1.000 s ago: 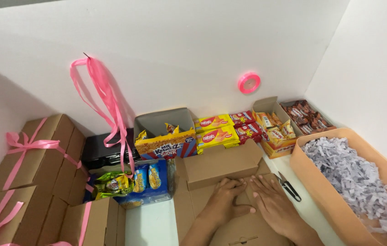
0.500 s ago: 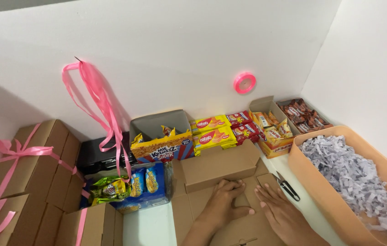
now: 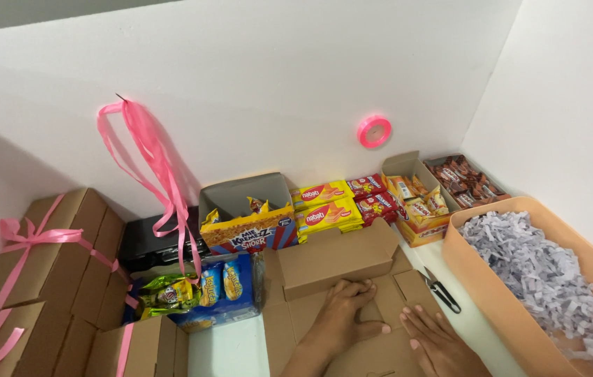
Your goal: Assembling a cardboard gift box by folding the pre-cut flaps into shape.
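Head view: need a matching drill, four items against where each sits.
Items:
1. flat brown cardboard box blank
2. round pink tape roll
3. shredded white paper
4. black-handled scissors

Places:
A. inside the orange tub
B. on the white wall
C. under both hands, left hand and right hand
D. on the table between blank and tub

Pairs: 1-C, 2-B, 3-A, 4-D

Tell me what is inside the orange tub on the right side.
The orange tub is filled with shredded white paper. Anything beneath the shreds is covered and cannot be seen.
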